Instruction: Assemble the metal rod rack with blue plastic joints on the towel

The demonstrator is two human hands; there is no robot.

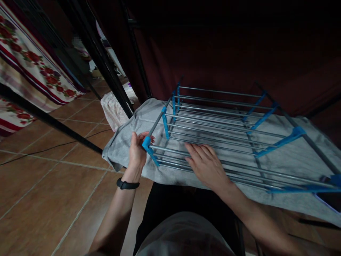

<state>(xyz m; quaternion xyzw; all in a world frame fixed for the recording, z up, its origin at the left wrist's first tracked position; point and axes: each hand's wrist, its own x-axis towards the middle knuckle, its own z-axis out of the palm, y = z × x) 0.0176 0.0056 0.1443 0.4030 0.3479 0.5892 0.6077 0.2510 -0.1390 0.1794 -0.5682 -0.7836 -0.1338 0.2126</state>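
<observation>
A: Rack (226, 138) sits mid-frame on grey cloth (125, 142), which is spread over the tile floor (39, 185). Left hand (137, 153) clenched round the blue corner joint (146, 143), lower left of the rack.

B: Right hand (206, 165)?

A: Flat, fingers spread on the near rods, grasping nothing, only pressing down.

B: Risks?

A: My guess: if the left hand pulls on that joint while the right pins the rods, the plastic could pop off its tube, or a finger could get nipped between rods. The rack looks light, so it could slide or tip.

B: The cloth?

A: Loose at the left edge and bunched. It could drag with the rack. The black post (106, 71), upper left, stands near enough to knock.
</observation>
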